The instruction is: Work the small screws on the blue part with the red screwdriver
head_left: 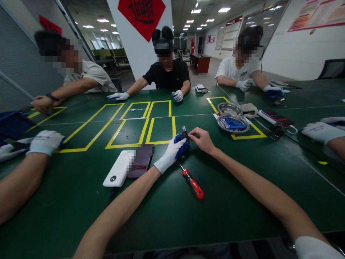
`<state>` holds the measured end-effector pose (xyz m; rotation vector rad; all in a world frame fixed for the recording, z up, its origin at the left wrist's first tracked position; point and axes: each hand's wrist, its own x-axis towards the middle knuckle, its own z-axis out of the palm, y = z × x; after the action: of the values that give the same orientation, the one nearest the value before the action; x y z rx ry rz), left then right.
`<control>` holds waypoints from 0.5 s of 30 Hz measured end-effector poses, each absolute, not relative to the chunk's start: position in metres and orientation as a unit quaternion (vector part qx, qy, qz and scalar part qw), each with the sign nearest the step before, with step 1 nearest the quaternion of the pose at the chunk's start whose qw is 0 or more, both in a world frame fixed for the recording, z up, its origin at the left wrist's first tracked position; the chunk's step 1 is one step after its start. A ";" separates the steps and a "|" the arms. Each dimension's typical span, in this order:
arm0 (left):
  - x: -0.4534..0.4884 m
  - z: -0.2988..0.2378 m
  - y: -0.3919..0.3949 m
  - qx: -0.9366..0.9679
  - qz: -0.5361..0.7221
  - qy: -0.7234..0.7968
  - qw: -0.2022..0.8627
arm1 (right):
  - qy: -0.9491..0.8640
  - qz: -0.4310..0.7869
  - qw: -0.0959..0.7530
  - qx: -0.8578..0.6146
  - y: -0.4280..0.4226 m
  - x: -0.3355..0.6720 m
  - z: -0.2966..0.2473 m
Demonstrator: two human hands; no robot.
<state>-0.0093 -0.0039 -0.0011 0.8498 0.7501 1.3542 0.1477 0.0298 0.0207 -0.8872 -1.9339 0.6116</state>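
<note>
My left hand [176, 149], in a white glove with a blue palm, grips a small black piece with a silver metal end [184, 131]. The piece points upward above the table. Bare and close beside it, my right hand [201, 139] has its thumb and forefinger pinched together at the side of the black piece. Whatever sits between those fingertips is too small to make out. A red and black screwdriver [193, 184] lies on the green table just below my hands, its shaft tip hidden under the left glove.
A white power bank [118, 169] and a dark phone [140, 162] lie left of my left forearm. Metal bowls [233, 128] stand at right, the nearer holding blue material. Yellow tape [161, 142] marks rectangles on the table. Several people sit around it, gloved hands [46, 142] at left.
</note>
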 end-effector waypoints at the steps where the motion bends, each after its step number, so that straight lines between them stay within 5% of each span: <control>1: -0.010 -0.002 -0.003 0.373 0.591 0.327 0.636 | -0.801 0.214 0.436 -0.349 0.030 0.149 0.022; 7: -0.014 -0.003 -0.004 0.396 0.592 0.341 0.614 | -0.863 0.067 0.398 -0.304 0.030 0.155 0.019; 15: -0.015 -0.005 -0.004 0.429 0.599 0.372 0.565 | -0.862 0.027 0.390 -0.321 0.024 0.151 0.012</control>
<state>-0.0150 -0.0041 -0.0053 1.0098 0.8742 1.4083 0.1511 0.0243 0.0116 -0.8166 -2.1915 0.0684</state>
